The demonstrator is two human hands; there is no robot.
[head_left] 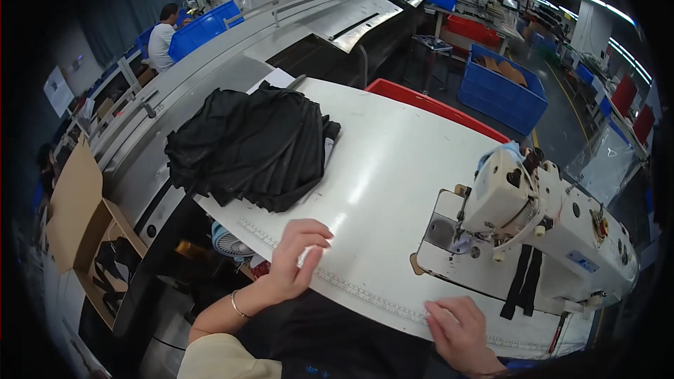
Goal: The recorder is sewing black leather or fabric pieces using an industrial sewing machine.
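My left hand (pixel 298 256) hovers by the front edge of the white sewing table (pixel 379 168), its fingers loosely bent and the thumb apart, with nothing in it. At the same edge, further right, my right hand (pixel 458 330) rests with bent fingers near the printed ruler strip (pixel 372 298); nothing shows in its grasp. Beyond my left hand lies a heap of layered black fabric pieces (pixel 253 144). A white sewing machine (pixel 533 203) stands at the right of the table, its needle area over a metal plate. Two black strips (pixel 523 281) hang beside its arm.
A red bin (pixel 435 109) sits behind the table's far edge. Further back is a blue crate (pixel 502 91) with brown pieces. An open cardboard box (pixel 77 210) holding black pieces stands at left. A metal conveyor (pixel 210 70) runs behind; a person (pixel 163 42) sits beyond it.
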